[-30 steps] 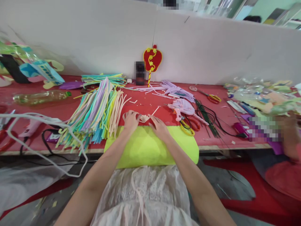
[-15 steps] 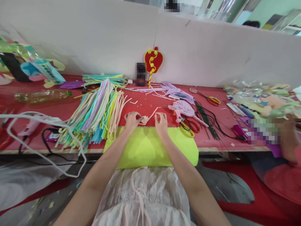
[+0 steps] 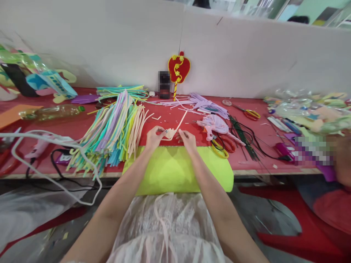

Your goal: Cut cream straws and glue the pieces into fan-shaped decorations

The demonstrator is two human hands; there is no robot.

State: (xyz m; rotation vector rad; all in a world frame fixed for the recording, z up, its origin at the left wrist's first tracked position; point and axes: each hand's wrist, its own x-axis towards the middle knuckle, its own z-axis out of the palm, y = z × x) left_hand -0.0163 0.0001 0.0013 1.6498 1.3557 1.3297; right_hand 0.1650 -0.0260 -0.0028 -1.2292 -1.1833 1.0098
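A cream pipe cleaner piece [image 3: 170, 133], with a small scalloped shape and a bent outline, is held just above the red tabletop. My left hand [image 3: 155, 138] pinches its left end between thumb and fingers. At the right corner, my right hand [image 3: 188, 140] has its thumb and fingertips closed on the strand, close to where a straight tail runs up and away. Below both wrists a yellow-green sheet [image 3: 177, 170] hangs over the table's front edge. A large bundle of pastel pipe cleaners [image 3: 113, 126] lies left of my left hand.
To the right lie a pink glue gun [image 3: 210, 132], scissors [image 3: 221, 151] and dark green stems [image 3: 244, 140]. A red fan-shaped ornament [image 3: 179, 69] leans on the wall. At left are a plastic bottle [image 3: 52, 112] and a white cable [image 3: 55, 187]. Another person's arm is at far right.
My right hand has moved left onto the cream pipe cleaner. Its tail, which had a bent tip, now shows straight and points up to the right. My left hand keeps its pinch.
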